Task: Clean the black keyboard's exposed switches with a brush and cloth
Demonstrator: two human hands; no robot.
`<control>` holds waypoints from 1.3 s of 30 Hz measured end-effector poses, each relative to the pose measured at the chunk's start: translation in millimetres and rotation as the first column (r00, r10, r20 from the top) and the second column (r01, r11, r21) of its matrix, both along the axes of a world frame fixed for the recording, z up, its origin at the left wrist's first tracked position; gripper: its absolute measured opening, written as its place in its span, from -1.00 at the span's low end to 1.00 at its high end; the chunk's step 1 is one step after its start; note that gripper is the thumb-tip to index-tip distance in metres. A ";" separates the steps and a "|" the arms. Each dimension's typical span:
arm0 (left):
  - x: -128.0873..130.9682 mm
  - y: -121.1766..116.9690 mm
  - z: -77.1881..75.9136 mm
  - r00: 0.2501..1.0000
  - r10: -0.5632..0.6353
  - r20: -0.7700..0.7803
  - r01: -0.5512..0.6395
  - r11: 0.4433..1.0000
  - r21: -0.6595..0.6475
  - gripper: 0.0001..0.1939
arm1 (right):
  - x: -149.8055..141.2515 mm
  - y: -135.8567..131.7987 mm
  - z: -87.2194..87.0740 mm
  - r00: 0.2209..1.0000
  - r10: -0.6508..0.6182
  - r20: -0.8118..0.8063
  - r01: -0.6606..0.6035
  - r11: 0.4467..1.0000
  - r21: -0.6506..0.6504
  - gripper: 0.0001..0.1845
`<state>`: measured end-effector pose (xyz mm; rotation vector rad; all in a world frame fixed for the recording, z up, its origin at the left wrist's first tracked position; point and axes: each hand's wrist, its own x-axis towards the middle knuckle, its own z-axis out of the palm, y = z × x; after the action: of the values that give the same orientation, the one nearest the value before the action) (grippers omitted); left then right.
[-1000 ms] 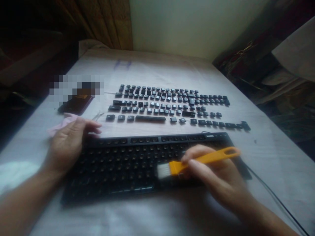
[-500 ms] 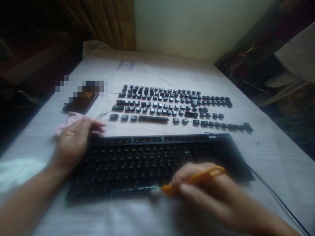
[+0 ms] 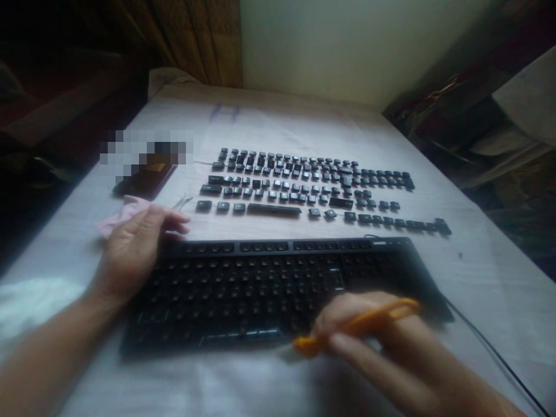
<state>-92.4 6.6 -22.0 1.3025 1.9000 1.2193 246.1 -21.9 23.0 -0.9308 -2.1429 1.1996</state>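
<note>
Right hand [image 3: 386, 350] grasps orange brush [image 3: 313, 345], bristles near six-o'clock edge of keyboard [image 3: 260, 289]. Left hand [image 3: 134, 252] at ten-o'clock corner; cannot tell whether gripping.

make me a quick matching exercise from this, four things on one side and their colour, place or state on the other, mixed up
Things:
1. brush
2. cloth
3. loose keycaps
4. keyboard

Colour, place or state:
A. set out in rows on the table
B. pink, by the left hand
C. black, with bare key positions
D. orange-handled, in the right hand

Right pairs: 1-D, 2-B, 3-A, 4-C
</note>
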 end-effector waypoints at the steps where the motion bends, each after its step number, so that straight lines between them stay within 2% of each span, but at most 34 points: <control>1: -0.5 -0.6 0.2 1.000 -0.006 0.001 0.006 1.000 -0.002 -0.51 | 0.9 -0.3 -1.2 0.997 -0.071 -0.027 0.071 0.997 -0.016 -0.81; 3: -1.3 -1.3 0.4 1.000 -0.016 0.002 0.016 1.000 -0.005 -0.51 | 2.0 0.8 -3.8 0.972 -0.224 -0.075 0.225 0.974 0.002 -0.79; 5: -1.5 -1.3 0.6 1.000 -0.022 0.003 0.022 1.000 -0.004 -0.49 | 0.5 2.9 -5.1 0.961 -0.260 -0.095 0.266 0.962 0.063 -0.78; 8: -1.1 -0.8 0.8 1.000 -0.030 0.009 0.030 1.000 -0.002 -0.46 | -5.6 4.1 -2.6 0.981 -0.162 -0.111 0.175 0.976 0.126 -0.75; 12: 0.2 -0.7 0.9 0.999 -0.045 0.024 0.045 0.999 0.007 -0.43 | -15.6 -1.6 6.1 0.986 -0.106 -0.131 0.125 0.982 0.144 -0.73; 14: 1.0 -0.5 0.4 0.998 -0.050 0.038 0.050 0.999 0.010 -0.42 | -22.6 -6.7 8.5 0.990 -0.038 -0.137 0.057 0.989 0.137 -0.74; 19: 1.3 0.9 -3.3 0.996 -0.064 0.056 0.062 0.997 0.037 -0.42 | -52.2 -18.4 -2.7 0.972 0.168 -0.164 -0.146 0.979 0.140 -0.84; 22: 0.1 1.3 -5.3 0.994 -0.089 0.066 0.086 0.995 0.050 -0.39 | -69.8 -19.5 -14.1 0.965 0.183 -0.187 -0.144 0.968 0.206 -0.89; 25: -1.1 1.3 -6.7 0.990 -0.114 0.078 0.110 0.992 0.054 -0.37 | -76.8 -15.8 -16.2 0.979 0.078 -0.190 -0.020 0.956 0.292 -0.86; 29: -1.8 1.2 -8.0 0.988 -0.132 0.085 0.128 0.990 0.055 -0.37 | -65.0 -12.1 -4.8 0.973 -0.123 -0.197 0.182 0.931 0.316 -0.77; 34: -1.7 1.3 -7.1 0.989 -0.121 0.087 0.117 0.992 0.049 -0.39 | -30.2 -9.9 5.6 0.973 -0.212 -0.093 0.225 0.960 0.165 -0.82; 36: -2.3 1.0 -6.6 0.990 -0.112 0.087 0.109 0.993 0.047 -0.41 | -16.2 -6.0 6.2 0.985 -0.169 -0.027 0.171 0.979 0.110 -0.85; 39: -3.6 0.5 -6.6 0.991 -0.098 0.087 0.095 0.995 0.042 -0.45 | 0.7 1.4 6.7 0.989 -0.147 0.020 0.142 0.978 0.156 -0.83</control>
<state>-96.0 7.2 -28.6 1.3208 1.7394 1.2479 246.8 -20.6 29.7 -1.0229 -2.1184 0.9409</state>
